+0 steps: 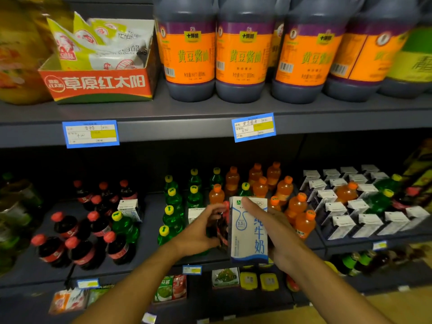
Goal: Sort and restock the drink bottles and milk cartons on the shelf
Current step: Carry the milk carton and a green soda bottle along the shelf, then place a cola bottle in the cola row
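My right hand (278, 232) grips a white and blue milk carton (249, 230), held upright in front of the middle shelf (149, 220). My left hand (201, 232) curls round a dark cola bottle with a red cap (221, 228) just left of the carton. Cola bottles (79, 246) stand at the left, green bottles (173, 206) in the middle and orange bottles (289, 202) to the right. Rows of milk cartons (350, 206) fill the right side, with orange, green and red-capped bottles mixed among them. One stray carton (129, 209) stands among the cola bottles.
The upper shelf (210, 118) carries large soy sauce bottles (243, 54) and a red cardboard box of packets (98, 73). Blue price tags (253, 127) hang on its edge. Snack packets (170, 288) lie on the lower shelf.
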Motion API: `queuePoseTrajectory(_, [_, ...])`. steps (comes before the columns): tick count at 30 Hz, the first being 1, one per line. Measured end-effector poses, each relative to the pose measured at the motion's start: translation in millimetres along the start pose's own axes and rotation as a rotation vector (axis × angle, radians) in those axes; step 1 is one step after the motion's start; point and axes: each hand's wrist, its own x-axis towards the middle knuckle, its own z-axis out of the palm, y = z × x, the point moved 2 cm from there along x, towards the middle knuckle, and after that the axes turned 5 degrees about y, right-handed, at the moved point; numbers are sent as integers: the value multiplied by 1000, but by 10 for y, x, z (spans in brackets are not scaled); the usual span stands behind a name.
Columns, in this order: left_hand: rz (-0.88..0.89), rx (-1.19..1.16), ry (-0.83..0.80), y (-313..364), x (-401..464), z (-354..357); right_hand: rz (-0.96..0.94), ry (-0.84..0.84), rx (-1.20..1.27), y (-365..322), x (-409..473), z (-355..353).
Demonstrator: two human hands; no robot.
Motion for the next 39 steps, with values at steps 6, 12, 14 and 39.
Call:
queuePoseTrajectory(6, [60,-82,29,404,-26,178,-67,-28,-51,-187,-12,9])
queuePoseTrajectory(12, [103,-156,126,635,10,274,-90,-28,0,-219,-33,-213])
queuePoseTrajectory(14, [56,-211,163,648,17,271,-129,-22,37,-216,-59,-345])
queuePoseTrajectory(39, [-225,-945,257,782,238,282,-119,317,248,113,-58,-1557])
